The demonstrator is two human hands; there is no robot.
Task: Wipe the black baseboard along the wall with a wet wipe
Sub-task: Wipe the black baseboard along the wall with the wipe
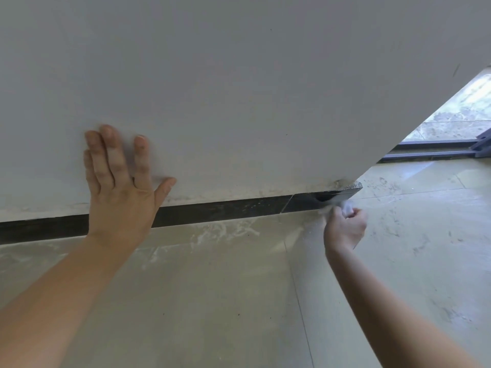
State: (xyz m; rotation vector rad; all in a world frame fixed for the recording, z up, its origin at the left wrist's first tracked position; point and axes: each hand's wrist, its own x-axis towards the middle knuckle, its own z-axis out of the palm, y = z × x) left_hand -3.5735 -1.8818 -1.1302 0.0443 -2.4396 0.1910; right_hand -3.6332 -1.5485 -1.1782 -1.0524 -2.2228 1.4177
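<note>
The black baseboard (225,209) runs along the foot of a white wall (239,88), from the left edge to the wall's corner at the right. My right hand (345,227) is closed around a crumpled white wet wipe (346,207) and holds it against the baseboard close to that corner. My left hand (119,187) lies flat on the wall with fingers spread, its palm covering part of the baseboard. The baseboard shows pale dusty streaks along its length.
The floor (212,288) is beige tile with white dust smears near the wall. Past the wall's corner at the right lie dark metal door tracks (430,148) and a bright floor beyond them.
</note>
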